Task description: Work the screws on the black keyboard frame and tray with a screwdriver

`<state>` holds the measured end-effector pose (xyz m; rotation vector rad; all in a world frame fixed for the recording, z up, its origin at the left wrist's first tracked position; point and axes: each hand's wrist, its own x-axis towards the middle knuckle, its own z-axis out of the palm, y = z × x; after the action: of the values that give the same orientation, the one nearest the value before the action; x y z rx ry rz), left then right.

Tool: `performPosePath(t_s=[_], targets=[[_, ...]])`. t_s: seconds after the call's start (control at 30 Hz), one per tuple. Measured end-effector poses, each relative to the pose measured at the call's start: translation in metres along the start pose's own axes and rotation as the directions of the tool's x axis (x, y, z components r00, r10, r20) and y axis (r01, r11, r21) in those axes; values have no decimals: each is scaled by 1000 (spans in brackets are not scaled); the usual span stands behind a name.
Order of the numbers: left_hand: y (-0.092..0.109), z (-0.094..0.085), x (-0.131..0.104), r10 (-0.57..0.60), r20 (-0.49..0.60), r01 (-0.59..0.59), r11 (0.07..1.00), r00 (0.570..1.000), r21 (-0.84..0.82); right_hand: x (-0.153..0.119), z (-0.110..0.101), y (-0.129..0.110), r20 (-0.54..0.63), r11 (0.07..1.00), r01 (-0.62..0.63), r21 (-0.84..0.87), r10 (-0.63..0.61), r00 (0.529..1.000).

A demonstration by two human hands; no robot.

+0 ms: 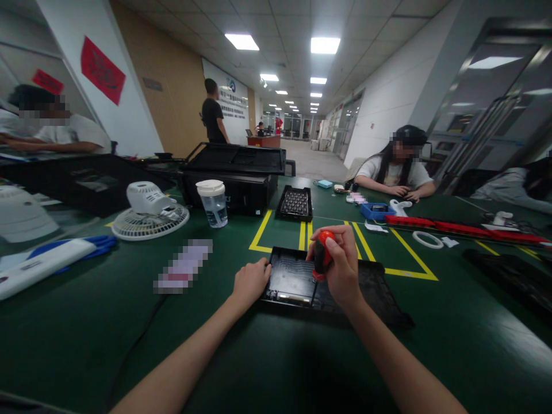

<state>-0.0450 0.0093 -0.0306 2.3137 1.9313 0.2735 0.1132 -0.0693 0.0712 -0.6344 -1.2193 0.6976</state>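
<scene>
A shallow black plastic housing [293, 267] with raised edges lies on the green table in front of me. My left hand [252, 280] is closed on its left edge, the fingers partly hidden behind the rim. In my right hand [342, 267] a screwdriver with a red and black handle [322, 253] is held upright above the middle of the housing. Its shaft points down at the housing, and I cannot make out whether the tip touches a screw. The housing's right part extends beneath my right hand and wrist.
Yellow tape [411, 275] marks the table behind the housing. Farther back are a black tray [295, 203], a lidded water cup [213, 202], a white fan [150, 215] and a black case [235, 192]. A blue box [374, 211] stands to the right. Several people are around.
</scene>
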Motion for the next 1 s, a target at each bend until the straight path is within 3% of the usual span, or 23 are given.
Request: performPosePath(t_s=[0.7, 1.0], targets=[[1, 0, 0, 5, -9, -4, 1000, 1000, 23, 0, -2, -2, -21, 996, 61, -67, -63, 998], [3, -3, -1, -15, 17, 14, 1000, 1000, 19, -2, -2, -5, -48, 996, 32, -85, -36, 998]])
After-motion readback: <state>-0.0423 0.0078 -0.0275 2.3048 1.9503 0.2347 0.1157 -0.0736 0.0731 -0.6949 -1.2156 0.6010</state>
